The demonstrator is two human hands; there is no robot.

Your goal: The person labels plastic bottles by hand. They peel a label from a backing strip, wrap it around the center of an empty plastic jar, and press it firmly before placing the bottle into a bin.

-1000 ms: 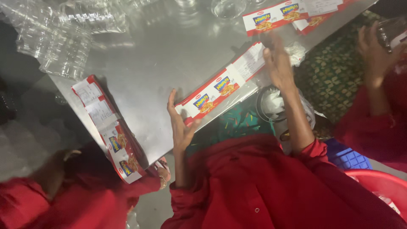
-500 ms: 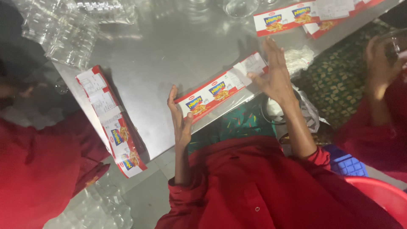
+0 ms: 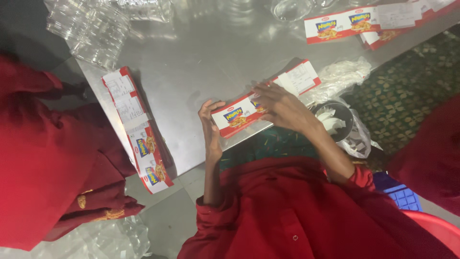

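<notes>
Your left hand [image 3: 211, 129] cups the near end of the red-and-white flat carton [image 3: 261, 104] right at the bench's [image 3: 215, 52] near edge, fingers curled, thumb on top. Your right hand [image 3: 282, 106] lies flat over its middle, fingers spread and pressing down. A second carton strip [image 3: 136, 127] hangs off the left edge, clear plastic trays [image 3: 91, 26] at the far-left corner.
</notes>
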